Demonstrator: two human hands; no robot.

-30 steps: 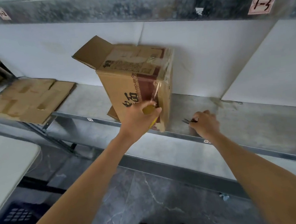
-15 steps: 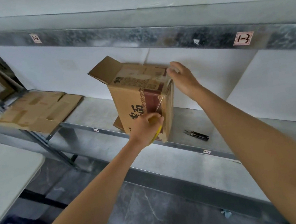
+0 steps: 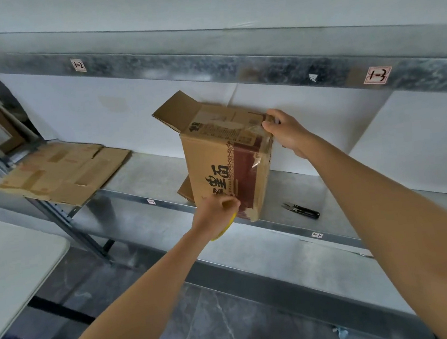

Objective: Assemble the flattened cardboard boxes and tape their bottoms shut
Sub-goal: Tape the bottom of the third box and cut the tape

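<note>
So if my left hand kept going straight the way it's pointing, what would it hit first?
The cardboard box. Your left hand, gripping a yellow object, points up and forward at its lower front face and seems to touch it, though depth is unclear.

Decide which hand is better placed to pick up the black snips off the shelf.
Right. The black snips lie right of the brown cardboard box, whose top corner the right hand holds; the left hand grips a yellow tape roll.

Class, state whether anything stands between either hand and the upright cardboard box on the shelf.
Nothing visible does. The right hand grips the cardboard box at its top right corner; the left hand, holding a yellow object, touches its lower front. The snips lie aside.
</note>
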